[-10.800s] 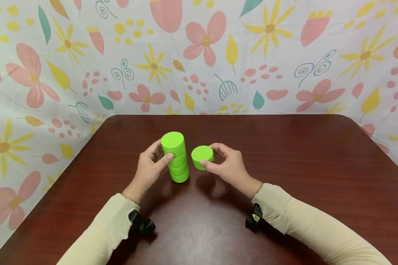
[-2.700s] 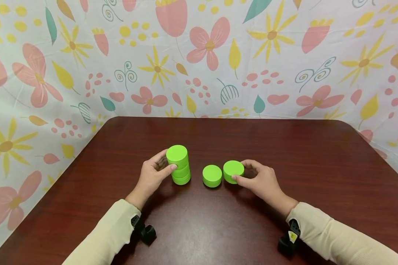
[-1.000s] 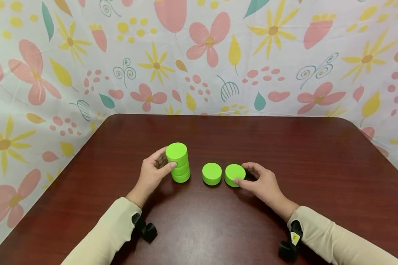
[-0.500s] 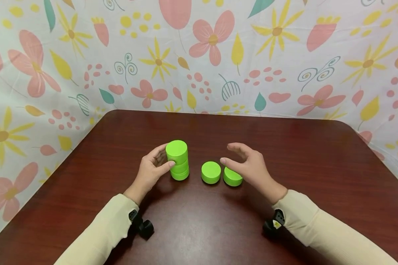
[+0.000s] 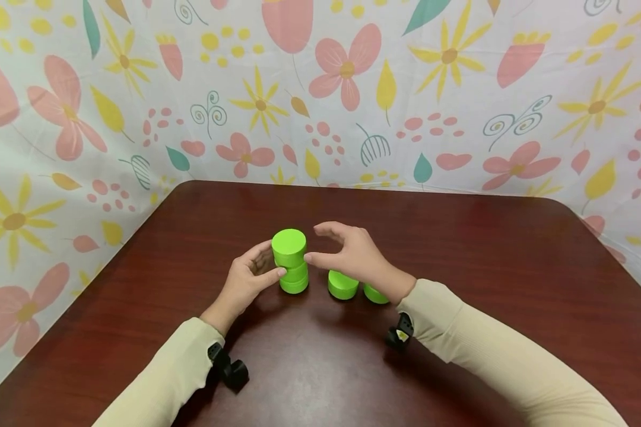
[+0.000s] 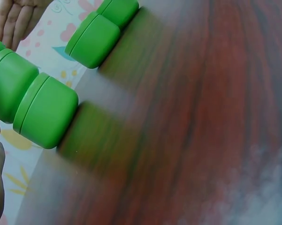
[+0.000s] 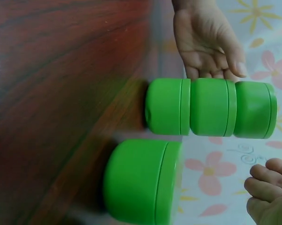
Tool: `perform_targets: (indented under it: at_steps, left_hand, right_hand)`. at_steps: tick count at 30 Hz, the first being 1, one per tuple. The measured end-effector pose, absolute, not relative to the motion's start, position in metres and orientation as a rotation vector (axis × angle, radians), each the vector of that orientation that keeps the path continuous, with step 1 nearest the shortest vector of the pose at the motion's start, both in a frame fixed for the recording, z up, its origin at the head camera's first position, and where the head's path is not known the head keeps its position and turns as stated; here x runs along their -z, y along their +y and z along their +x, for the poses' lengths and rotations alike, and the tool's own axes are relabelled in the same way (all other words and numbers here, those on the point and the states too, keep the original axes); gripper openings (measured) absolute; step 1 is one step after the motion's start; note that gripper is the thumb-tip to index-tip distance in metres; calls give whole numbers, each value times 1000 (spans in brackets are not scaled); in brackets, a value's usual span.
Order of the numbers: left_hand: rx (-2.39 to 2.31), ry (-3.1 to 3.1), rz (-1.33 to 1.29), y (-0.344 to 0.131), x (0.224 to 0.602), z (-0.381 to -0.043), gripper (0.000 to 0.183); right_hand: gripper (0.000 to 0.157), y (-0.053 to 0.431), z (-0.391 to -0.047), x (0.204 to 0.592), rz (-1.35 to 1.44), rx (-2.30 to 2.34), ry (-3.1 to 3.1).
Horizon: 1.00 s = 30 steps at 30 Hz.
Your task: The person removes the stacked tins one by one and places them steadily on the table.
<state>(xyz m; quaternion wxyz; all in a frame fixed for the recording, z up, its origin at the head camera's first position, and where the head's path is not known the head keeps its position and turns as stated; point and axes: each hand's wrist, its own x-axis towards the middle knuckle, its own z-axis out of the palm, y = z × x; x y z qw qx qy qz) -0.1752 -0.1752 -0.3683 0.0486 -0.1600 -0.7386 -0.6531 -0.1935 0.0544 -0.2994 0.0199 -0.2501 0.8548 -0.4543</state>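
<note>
The tower of three green jars (image 5: 291,258) stands up tall, just left of the right hand (image 5: 355,255), whose empty fingers are apart; the left hand (image 5: 246,281) is nearer, curved beside it; I cannot tell if those fingers grip.

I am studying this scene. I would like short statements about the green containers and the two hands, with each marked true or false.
1. The stack is three green containers high. True.
2. The right hand is lifting a container. False: it holds nothing and is raised beside the stack.
3. One loose container and a second loose container stand on the table, apart from the stack. True.
4. The left hand is on the loose containers. False: it is at the stack.
5. The stack stands upright. True.
</note>
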Motion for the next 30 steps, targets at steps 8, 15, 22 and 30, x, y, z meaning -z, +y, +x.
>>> perform_targets:
  at_steps: [8, 15, 22, 30]
  left_hand:
    - [1970, -2289, -486, -176, 373, -176, 56]
    - [1969, -2296, -505, -177, 371, -175, 55]
    - [1984, -2313, -518, -175, 372, -175, 52]
    - [1951, -2337, -527, -175, 373, -176, 51]
  right_hand:
    - [62, 41, -197, 300, -823, 1331, 2610]
    - [57, 34, -199, 299, -840, 1300, 2649]
    - [53, 31, -201, 301, -860, 1297, 2666]
    - [49, 30, -202, 305, -865, 1321, 2675]
